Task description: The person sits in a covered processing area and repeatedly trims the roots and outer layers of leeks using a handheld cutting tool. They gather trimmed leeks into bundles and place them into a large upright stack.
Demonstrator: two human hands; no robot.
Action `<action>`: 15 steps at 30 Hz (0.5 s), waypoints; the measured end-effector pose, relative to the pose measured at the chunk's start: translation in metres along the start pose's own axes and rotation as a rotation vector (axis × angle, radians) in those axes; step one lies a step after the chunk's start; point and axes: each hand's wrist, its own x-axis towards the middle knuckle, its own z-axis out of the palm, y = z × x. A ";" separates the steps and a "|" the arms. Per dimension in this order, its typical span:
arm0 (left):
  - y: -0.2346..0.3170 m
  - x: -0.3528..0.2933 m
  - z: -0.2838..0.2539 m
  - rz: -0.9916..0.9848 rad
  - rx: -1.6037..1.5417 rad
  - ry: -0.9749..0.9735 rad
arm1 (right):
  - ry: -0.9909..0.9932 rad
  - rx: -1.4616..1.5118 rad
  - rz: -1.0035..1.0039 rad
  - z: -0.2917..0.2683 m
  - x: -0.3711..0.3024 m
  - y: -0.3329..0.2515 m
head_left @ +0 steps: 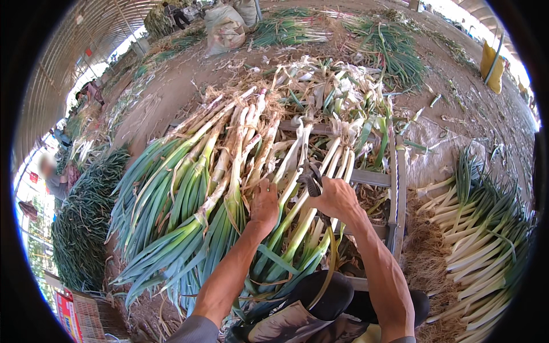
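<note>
A large heap of long green onions [214,166], with white stalks, brown roots and green leaves, lies in front of me on a metal frame. My left hand [265,203] is closed on an onion stalk at the heap's right side; its fingertips are partly hidden. My right hand [337,199] is wrapped round a dark air blow gun [310,176]. From its handle a yellowish hose [330,257] runs down to my lap. Several peeled, whiter onions [337,163] lie beneath and beside the gun, their roots pointing away from me.
Cleaned onions [469,246] lie in a row on the right. The metal frame's rail [394,194] runs beside my right arm. Peeled skins [349,86] pile up beyond. A dark green heap [88,223] stands left, near a person [54,177]. Sacks [225,28] stand farther back.
</note>
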 end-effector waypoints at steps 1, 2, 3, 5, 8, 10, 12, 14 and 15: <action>0.004 0.001 -0.003 0.031 0.028 -0.001 | 0.025 -0.004 -0.013 0.001 0.006 0.002; 0.007 0.002 -0.007 0.064 0.056 -0.003 | 0.055 -0.012 -0.017 0.004 0.012 0.007; 0.007 0.003 -0.009 0.116 0.075 -0.013 | 0.057 -0.002 -0.009 0.005 0.019 0.008; 0.007 0.005 -0.012 0.225 0.111 -0.034 | 0.065 0.015 0.011 0.004 0.029 0.013; -0.002 0.003 0.000 0.259 0.131 -0.012 | -0.018 0.047 0.062 -0.003 0.032 0.008; -0.003 0.002 0.005 0.231 0.080 -0.049 | -0.088 0.077 0.087 -0.009 0.024 0.006; -0.001 0.011 0.008 0.152 -0.041 -0.149 | -0.115 0.098 0.065 -0.018 -0.001 0.007; 0.001 0.012 0.006 0.089 -0.105 -0.265 | -0.179 0.158 0.067 -0.030 -0.032 -0.001; 0.007 0.010 0.005 0.096 -0.118 -0.284 | -0.205 0.189 0.071 -0.034 -0.047 -0.003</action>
